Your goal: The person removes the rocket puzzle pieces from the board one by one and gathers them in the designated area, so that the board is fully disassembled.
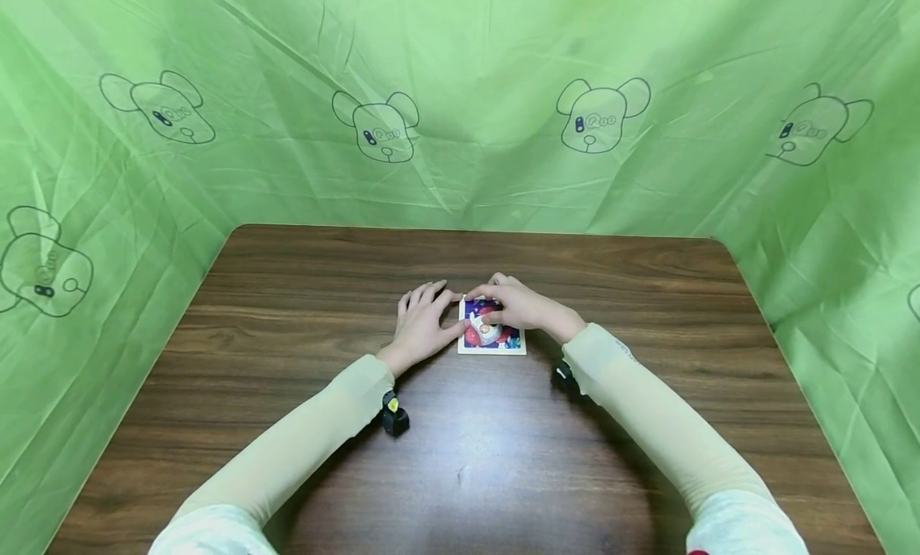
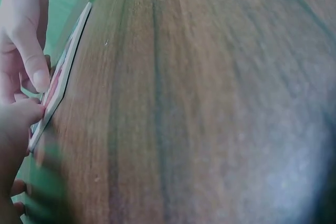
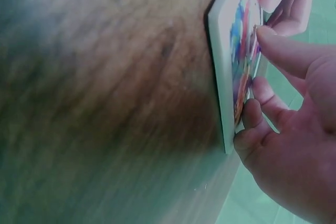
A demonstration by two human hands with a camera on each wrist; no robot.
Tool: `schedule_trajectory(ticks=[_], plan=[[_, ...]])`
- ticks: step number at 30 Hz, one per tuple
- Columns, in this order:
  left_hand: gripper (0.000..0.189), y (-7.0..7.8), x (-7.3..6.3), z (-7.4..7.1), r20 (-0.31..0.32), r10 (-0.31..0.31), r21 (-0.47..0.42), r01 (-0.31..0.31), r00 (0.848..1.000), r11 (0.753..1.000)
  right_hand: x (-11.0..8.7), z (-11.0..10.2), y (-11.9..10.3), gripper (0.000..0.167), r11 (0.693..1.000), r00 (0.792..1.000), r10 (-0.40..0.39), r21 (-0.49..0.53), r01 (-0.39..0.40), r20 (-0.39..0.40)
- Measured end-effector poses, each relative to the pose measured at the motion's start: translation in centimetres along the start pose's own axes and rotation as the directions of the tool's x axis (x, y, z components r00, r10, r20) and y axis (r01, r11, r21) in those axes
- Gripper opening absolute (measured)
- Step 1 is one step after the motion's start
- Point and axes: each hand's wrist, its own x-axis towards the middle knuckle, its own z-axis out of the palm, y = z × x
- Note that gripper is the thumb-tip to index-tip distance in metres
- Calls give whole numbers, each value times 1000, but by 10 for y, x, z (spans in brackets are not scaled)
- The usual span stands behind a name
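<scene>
A small square picture board (image 1: 512, 351) lies flat on the table. It has a pale border and a purple, red and white picture, partly hidden under the hands. My left hand (image 1: 422, 325) rests at its left edge, fingers spread, with the thumb touching the border side. Over the board's upper right part is my right hand (image 1: 523, 306), its bent fingers touching the picture near the far edge. In the right wrist view, the thumb of the right hand (image 3: 310, 108) stands apart from its other fingers, and no loose thing shows between them.
The brown wooden table (image 1: 302, 315) surrounds the board on all sides. Green cloth (image 1: 474, 172) with printed bear heads hangs behind and beside it. A small black device (image 1: 394, 418) is strapped at the left wrist, another (image 1: 564, 373) at the right.
</scene>
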Motion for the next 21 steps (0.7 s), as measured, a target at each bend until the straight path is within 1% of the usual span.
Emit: schedule_trajectory(ticks=[4, 11, 21], plan=[[49, 1, 1, 0, -6, -8, -5, 8, 1000, 1000, 1, -3, 0, 46, 1000, 1000, -2, 7, 2, 29], [50, 3, 2, -1, 7, -26, -10, 26, 1000, 1000, 2, -10, -5, 49, 999, 995, 32, 3, -33, 100], [51, 4, 2, -2, 13, -37, -17, 37, 999, 999, 5, -12, -8, 51, 999, 992, 40, -20, -37, 119]])
